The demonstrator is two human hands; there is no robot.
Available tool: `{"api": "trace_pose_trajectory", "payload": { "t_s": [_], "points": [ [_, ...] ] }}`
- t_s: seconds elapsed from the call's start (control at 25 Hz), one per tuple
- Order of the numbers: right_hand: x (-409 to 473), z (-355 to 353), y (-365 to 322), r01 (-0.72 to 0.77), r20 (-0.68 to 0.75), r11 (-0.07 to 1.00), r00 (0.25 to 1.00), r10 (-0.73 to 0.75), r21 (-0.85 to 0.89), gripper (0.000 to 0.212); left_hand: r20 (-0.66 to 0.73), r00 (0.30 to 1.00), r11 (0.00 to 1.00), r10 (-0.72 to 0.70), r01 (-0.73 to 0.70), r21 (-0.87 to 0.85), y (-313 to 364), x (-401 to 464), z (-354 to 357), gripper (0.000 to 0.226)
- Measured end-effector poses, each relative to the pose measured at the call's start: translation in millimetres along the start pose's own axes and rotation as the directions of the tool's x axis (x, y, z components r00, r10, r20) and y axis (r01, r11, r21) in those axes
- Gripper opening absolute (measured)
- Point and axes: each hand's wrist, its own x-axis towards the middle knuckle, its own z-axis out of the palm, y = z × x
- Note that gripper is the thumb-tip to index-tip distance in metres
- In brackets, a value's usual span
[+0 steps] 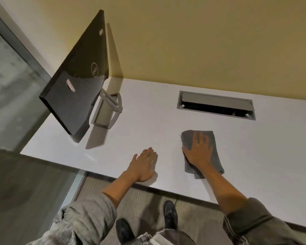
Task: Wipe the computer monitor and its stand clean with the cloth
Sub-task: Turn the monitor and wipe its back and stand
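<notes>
Right now, looking down from my head camera, my right hand [199, 149] lies flat on the grey cloth [210, 156], fingers spread and pressing it onto the white counter [148, 121]; nothing is curled round it yet. The cloth is a folded strip whose long axis runs from the counter's front edge toward the wall, and it sits just in front of the open cable hatch [215, 106]. My left hand [145, 165] rests open, palm down, on the bare counter beside the cloth, holding nothing.

Taking the cloth as my landmark, the monitor [78, 76] stands well apart to its left and further back, at the counter's far left corner. It shows me its dark back, tilted, with its long side running up and away from me. Its grey stand [107, 110] sits beneath it, the nearer part to the cloth.

That is the relation that matters, I judge: the cloth is under my right hand, but the monitor lies across on my left hand's side. So I must gather the cloth and carry it leftward past my left hand, which is nearer to steady the screen. No wiping of the monitor is under way at this moment.
</notes>
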Motion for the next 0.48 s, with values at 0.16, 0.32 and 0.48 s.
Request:
{"api": "trace_pose_trajectory", "payload": {
  "t_s": [0.16, 0.32, 0.48],
  "points": [
    [-3, 35, 28, 0.005, 0.058, 0.999, 0.998, -0.002, -0.052, 0.071, 0.129, 0.991, 1.0, -0.03, 0.029, 0.006, 24, 15, 0, 0.065],
    [-2, 46, 36, -0.008, 0.028, 0.998, 1.0, 0.009, -0.057, 0.059, 0.169, 0.981, 0.995, -0.092, 0.097, -0.026, 40, 27, -5, 0.059],
    [8, 20, 41, 0.021, -0.022, 0.998, 1.0, -0.019, 0.057, 0.051, 0.128, 0.987, 0.993, -0.101, 0.109, -0.053, 49, 37, -19, 0.063]
  ]
}}
